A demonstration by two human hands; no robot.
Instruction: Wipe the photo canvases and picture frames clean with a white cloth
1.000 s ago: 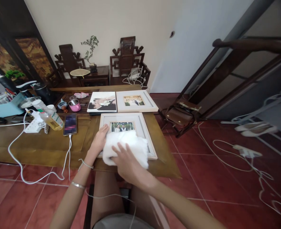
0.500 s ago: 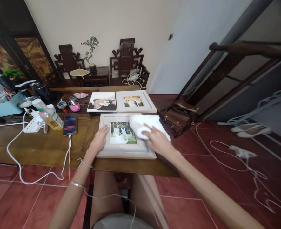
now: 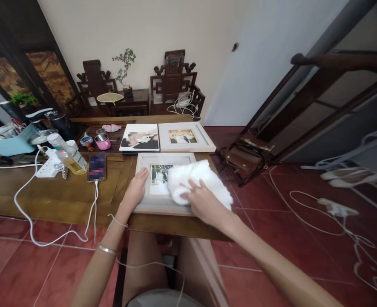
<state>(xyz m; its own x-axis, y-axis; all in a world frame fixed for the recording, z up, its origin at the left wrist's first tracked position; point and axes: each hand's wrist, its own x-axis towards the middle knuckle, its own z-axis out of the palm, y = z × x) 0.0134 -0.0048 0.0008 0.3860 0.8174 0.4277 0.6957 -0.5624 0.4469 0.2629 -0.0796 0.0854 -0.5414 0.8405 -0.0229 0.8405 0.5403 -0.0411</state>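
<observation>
A pale wooden photo frame lies flat on the wooden table near its front right corner. My left hand rests open on the frame's left edge, fingers flat. My right hand presses a fluffy white cloth onto the right half of the frame, covering part of the photo. The fingers lie spread on the cloth.
Behind the frame lie a second framed photo and a photo album. To the left are a phone on a white cable, a bottle, a power strip and a pink cup. Cables trail over the red tile floor at right.
My right hand swept the cloth from the frame's near side to its far right corner, then back toward the middle right. The left hand stayed on the frame's left edge.
</observation>
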